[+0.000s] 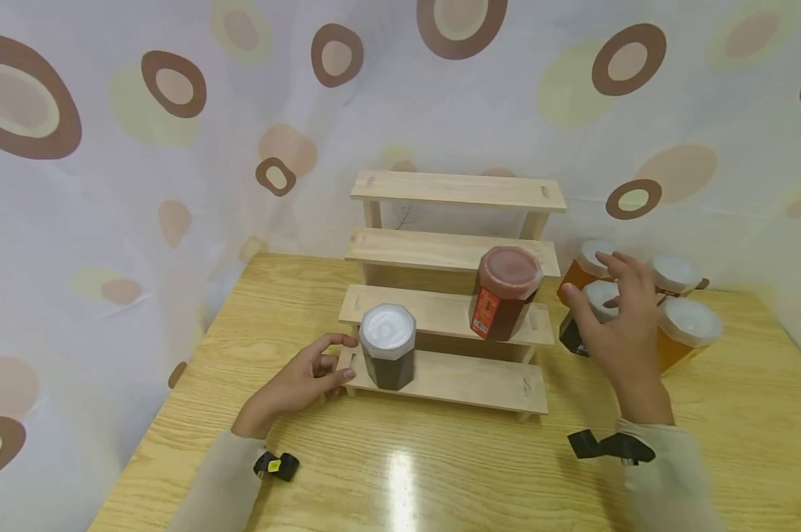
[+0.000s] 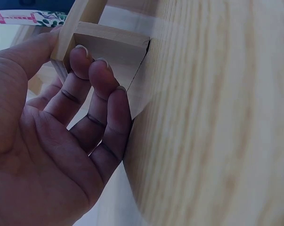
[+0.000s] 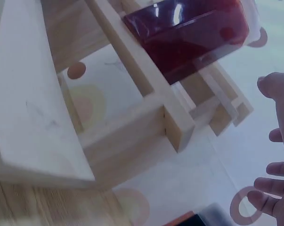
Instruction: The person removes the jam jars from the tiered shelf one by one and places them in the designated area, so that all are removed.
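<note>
A stepped wooden rack [image 1: 454, 314] stands on the table, also near in the right wrist view. My left hand [image 1: 307, 375] holds the left end of its lowest step, thumb at the front corner; in the left wrist view the fingers [image 2: 106, 80] curl beside the board. On that step, close to this hand, sits a dark jar [image 1: 390, 362] with a white lid. A dark red jar [image 1: 507, 295] with a pink-red lid stands on the second step, at right. My right hand [image 1: 623, 325], fingers spread, is over several white-lidded jars, partly hiding a dark jar [image 1: 575, 336].
Grouped right of the rack are an orange jar [image 1: 576, 275] at the back, an amber jar [image 1: 676, 351] in front and another jar [image 1: 673, 275] behind it. A patterned cloth [image 1: 407, 96] hangs behind the wood-grain table [image 1: 440, 473].
</note>
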Tool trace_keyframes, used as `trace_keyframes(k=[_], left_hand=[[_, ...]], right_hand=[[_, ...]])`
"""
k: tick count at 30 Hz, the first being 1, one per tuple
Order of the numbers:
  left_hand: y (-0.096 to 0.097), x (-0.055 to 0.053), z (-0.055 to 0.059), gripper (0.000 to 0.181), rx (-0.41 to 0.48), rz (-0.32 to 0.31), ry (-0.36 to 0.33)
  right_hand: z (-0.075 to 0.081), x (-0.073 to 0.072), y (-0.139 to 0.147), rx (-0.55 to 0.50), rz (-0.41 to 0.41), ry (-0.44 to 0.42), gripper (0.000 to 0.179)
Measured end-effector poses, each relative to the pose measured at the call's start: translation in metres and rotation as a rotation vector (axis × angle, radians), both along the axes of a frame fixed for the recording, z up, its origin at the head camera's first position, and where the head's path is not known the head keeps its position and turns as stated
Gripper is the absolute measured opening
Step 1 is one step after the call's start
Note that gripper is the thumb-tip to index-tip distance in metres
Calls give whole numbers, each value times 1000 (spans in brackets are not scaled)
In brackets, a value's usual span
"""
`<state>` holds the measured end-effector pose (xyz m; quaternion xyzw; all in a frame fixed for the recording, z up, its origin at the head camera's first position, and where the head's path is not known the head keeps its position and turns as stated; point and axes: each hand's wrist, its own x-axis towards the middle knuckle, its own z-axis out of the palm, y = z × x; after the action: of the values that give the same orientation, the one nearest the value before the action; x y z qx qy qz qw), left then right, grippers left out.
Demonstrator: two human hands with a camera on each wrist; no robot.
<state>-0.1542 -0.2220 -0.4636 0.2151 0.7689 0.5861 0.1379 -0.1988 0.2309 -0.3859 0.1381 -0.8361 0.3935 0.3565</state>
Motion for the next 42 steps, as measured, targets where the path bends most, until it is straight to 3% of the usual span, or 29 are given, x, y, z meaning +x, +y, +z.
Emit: trace_keyframes(k=[9, 12, 17, 26, 35, 42], left_hand=[[0, 1, 1, 42, 2, 10, -26], [0, 1, 1, 42, -1, 12, -23], [-1, 1, 1, 42, -5, 8, -14], [0, 1, 2, 43, 7, 12, -34], [-1, 1, 1, 43, 6, 15, -41], [-1, 0, 0, 42, 5, 13, -36]], right_hand=[[-3, -2, -24, -31, 177, 89, 46], [-5, -2, -32, -51, 220, 127, 55], [-4, -1, -43, -54, 215, 171, 75], [-3, 0, -50, -82, 182, 223, 84], [-4, -1, -62, -141, 311, 185, 89], [-6, -1, -73, -78, 305, 177, 87]])
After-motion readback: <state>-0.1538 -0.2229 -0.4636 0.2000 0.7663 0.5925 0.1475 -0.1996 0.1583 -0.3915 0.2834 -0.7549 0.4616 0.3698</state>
